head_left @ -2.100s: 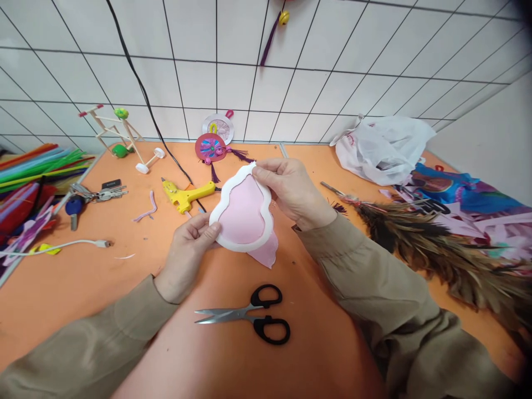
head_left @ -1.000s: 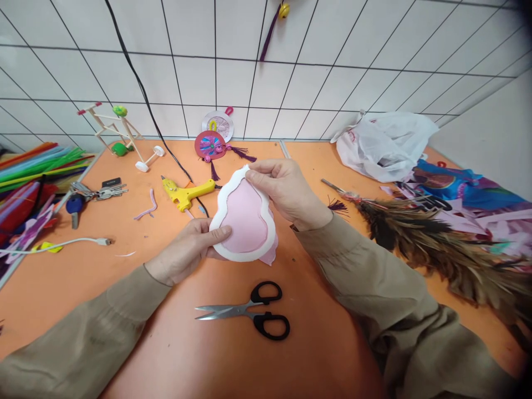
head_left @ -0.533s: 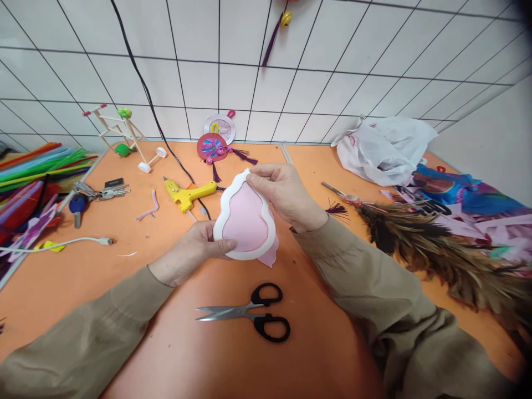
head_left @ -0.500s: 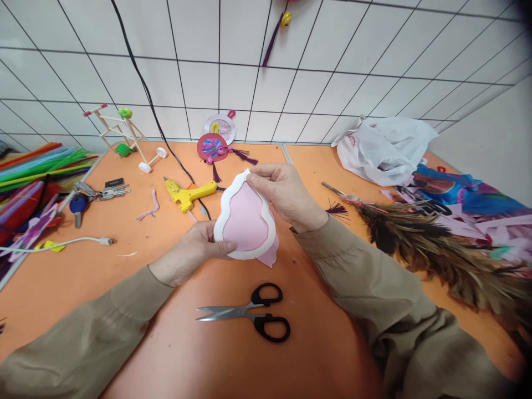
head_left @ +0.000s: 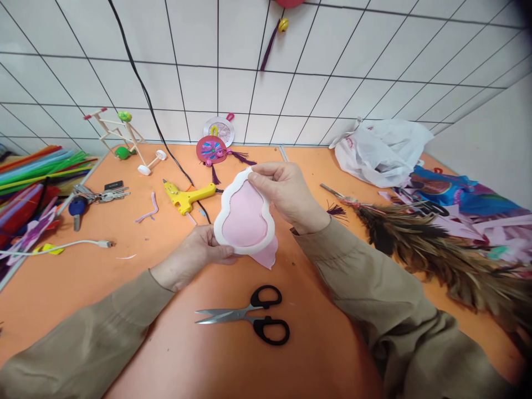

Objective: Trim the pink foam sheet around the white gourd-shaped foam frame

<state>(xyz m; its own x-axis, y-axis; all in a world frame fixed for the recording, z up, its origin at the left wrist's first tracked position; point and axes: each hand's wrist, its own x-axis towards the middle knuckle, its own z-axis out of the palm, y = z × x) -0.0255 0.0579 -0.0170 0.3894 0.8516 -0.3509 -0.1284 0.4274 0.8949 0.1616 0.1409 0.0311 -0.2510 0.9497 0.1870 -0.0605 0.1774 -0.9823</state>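
Between my hands is a gourd-shaped craft piece (head_left: 245,219), a pink panel inside a thick white wavy border. My left hand (head_left: 199,247) pinches its lower left edge, thumb in front. The top tip is gripped between the thumb and fingers of my right hand (head_left: 286,194). A pink flap of cloth or felt (head_left: 268,254) sticks out below the border at the lower right; how it is joined is hidden. Black-handled scissors (head_left: 249,314) lie on the table below the piece, blades slightly apart and pointing left.
A yellow glue gun (head_left: 189,198) and keys (head_left: 103,194) lie left of centre. Behind stand a wooden stick model (head_left: 124,136) and a red round tasselled ornament (head_left: 211,149). To the right are brown feathers (head_left: 415,249) and a white plastic bag (head_left: 382,152). Pipe cleaners (head_left: 41,166) lie far left.
My left thumb has slid down off the pink panel to the white lower edge. The piece is tilted slightly, and both hands keep hold of it.
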